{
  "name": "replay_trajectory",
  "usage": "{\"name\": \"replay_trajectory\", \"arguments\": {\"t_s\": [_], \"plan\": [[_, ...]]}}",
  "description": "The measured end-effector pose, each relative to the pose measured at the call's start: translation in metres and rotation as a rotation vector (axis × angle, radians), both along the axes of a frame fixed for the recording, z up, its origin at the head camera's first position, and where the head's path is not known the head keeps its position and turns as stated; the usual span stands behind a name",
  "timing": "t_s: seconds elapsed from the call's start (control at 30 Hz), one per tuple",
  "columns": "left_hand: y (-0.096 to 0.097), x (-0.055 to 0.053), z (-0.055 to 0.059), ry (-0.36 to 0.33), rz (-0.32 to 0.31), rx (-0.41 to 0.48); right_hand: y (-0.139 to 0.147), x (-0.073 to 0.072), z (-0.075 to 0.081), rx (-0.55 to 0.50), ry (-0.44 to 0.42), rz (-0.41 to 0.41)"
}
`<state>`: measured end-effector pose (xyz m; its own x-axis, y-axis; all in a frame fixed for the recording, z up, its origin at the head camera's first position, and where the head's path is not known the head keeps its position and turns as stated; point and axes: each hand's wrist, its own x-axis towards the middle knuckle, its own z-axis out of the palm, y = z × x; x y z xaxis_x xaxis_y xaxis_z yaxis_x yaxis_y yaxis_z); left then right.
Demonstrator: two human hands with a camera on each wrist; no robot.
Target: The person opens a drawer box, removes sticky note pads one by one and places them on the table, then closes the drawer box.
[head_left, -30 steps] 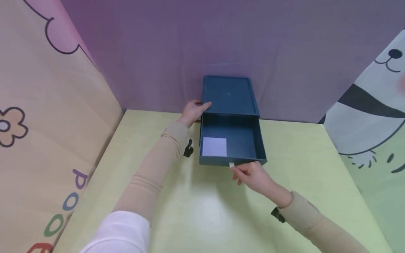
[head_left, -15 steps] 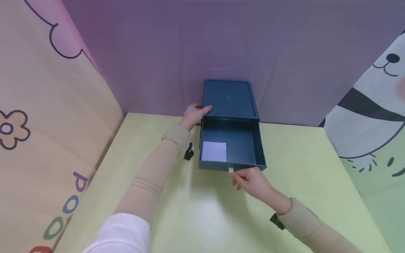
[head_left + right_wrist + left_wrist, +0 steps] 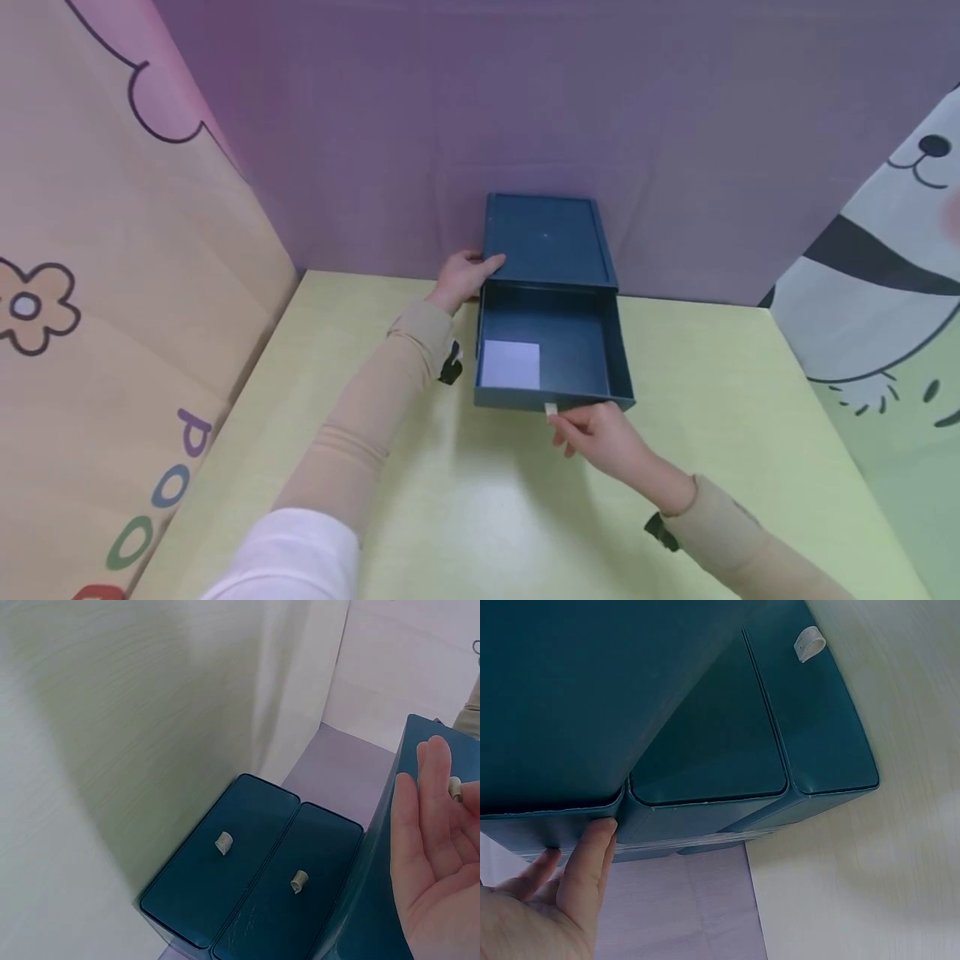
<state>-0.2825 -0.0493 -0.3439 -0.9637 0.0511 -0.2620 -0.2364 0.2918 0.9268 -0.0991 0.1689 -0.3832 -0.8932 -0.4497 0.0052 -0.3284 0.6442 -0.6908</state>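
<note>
A dark blue drawer box (image 3: pixel 546 237) stands by the back wall with its top drawer (image 3: pixel 577 333) pulled out toward me. Inside that drawer, at the front left, lies a pale square of what looks like paper (image 3: pixel 511 365). My right hand (image 3: pixel 603 433) pinches the small white pull tab (image 3: pixel 551 409) on the drawer front. At the box's left front corner is my left hand (image 3: pixel 461 277), thumb on the top and the other fingers along the side. The left wrist view shows its fingers (image 3: pixel 589 862) fairly straight against the box's side.
Below the pulled-out drawer, two closed drawers with white tabs (image 3: pixel 299 881) show in the right wrist view. The pale yellow-green table (image 3: pixel 480 517) carries the box. A purple wall (image 3: pixel 360 150) rises behind it, with printed walls left and right.
The head view has tilted a little upward, so everything sits slightly lower in it. Both hands keep their places, and the drawer looks pulled out by the same amount.
</note>
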Motion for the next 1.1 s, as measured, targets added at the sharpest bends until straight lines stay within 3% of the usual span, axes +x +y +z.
{"name": "replay_trajectory", "arguments": {"t_s": [0.23, 0.4, 0.5, 0.73, 0.93, 1.1], "plan": [[0.002, 0.002, -0.002, -0.003, -0.001, 0.013, 0.002, 0.002, -0.003, 0.002, -0.035, -0.015], [0.002, 0.002, -0.003, 0.001, 0.004, 0.02, 0.005, 0.002, -0.003, 0.022, -0.061, 0.017], [0.001, 0.002, -0.003, 0.002, 0.004, 0.016, 0.007, 0.003, -0.001, 0.075, -0.084, 0.077], [0.0, 0.001, -0.002, -0.005, 0.006, 0.009, 0.01, 0.004, 0.01, 0.208, -0.01, 0.28], [-0.001, 0.002, -0.003, 0.01, 0.01, 0.003, 0.011, 0.005, 0.035, 0.259, -0.065, 0.449], [-0.002, 0.001, -0.003, 0.019, 0.003, -0.001, 0.012, 0.002, 0.058, 0.217, -0.072, 0.52]]}}
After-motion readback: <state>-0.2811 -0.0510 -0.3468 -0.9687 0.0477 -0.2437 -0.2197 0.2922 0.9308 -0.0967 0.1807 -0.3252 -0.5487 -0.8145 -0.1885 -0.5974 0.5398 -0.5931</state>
